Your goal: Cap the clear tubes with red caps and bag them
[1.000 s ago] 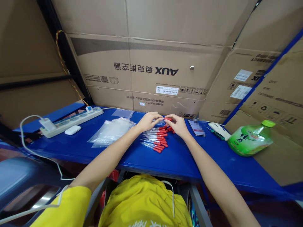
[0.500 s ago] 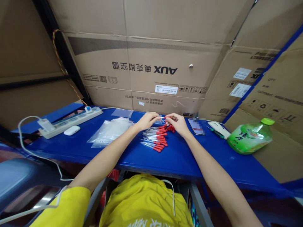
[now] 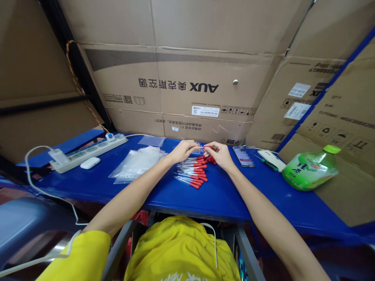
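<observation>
Left hand (image 3: pixel 182 150): pinched narrow on one end of a small tube (image 3: pixel 201 146) — that much I see.
Right hand (image 3: pixel 220 154): pinching its other end.
Below: red-capped tubes (image 3: pixel 193 171) on blue table (image 3: pixel 222 195).

Left hand (image 3: pixel 184 150), right hand (image 3: pixel 219 153) pinching tube (image 3: pixel 201 148), red-capped tubes (image 3: pixel 193 171) below

Clear red-capped tubes (image 3: pixel 191 172), lying side by side
</observation>
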Tool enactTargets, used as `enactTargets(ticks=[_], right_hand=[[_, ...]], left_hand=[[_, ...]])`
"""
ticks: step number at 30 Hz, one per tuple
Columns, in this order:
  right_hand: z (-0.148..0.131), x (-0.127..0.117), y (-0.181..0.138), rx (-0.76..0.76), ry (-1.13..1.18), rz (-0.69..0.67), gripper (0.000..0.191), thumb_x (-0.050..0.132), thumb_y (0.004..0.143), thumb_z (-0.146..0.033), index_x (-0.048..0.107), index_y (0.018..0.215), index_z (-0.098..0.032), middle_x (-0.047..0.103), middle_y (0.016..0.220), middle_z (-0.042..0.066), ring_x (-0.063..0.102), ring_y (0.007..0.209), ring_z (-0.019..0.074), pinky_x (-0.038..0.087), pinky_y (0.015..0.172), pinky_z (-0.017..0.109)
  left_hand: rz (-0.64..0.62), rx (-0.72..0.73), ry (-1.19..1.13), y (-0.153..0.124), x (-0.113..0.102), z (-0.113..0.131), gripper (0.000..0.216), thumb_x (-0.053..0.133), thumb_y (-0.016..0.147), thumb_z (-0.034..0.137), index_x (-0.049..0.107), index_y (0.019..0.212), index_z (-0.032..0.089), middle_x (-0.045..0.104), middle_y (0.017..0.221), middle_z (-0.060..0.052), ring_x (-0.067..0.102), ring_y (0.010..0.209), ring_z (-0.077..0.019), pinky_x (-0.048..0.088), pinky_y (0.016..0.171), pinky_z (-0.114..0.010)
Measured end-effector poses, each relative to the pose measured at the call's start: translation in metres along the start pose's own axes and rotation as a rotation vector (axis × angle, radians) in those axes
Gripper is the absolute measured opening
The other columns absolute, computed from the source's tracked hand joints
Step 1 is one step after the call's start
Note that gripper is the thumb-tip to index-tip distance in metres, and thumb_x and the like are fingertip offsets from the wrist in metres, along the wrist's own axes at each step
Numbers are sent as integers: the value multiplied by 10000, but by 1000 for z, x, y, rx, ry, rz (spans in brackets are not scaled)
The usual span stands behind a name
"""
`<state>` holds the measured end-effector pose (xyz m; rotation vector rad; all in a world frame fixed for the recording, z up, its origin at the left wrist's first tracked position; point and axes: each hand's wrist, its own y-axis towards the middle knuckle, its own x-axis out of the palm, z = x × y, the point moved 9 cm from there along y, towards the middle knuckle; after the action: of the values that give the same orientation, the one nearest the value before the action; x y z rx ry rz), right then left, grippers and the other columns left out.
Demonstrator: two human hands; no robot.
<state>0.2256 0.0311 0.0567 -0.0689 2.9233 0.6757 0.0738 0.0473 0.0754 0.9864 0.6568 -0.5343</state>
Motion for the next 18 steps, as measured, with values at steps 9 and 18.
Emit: enactTargets(ticks=[9, 18], right_hand=[[-5, 1, -2, -1, 11, 15, 435, 824, 728, -605, 743, 886, -208, 761, 710, 53, 750, 660, 260, 652, 707, 413], [-6, 4, -3, -5, -16, -9, 467, 828, 716, -615, 747, 902, -194, 775, 744, 66, 758, 688, 266, 653, 730, 422]], left_hand=[[-6, -8, 2, 1, -1, 6, 462, 444, 1067, 458, 768, 1044, 129, 729, 916, -104, 666, 825, -182, 451, 778, -280], [4, -33, -58, 1, 0, 5, 453, 448, 1067, 461, 758, 1022, 135, 747, 949, -93, 677, 860, -181, 462, 801, -278]])
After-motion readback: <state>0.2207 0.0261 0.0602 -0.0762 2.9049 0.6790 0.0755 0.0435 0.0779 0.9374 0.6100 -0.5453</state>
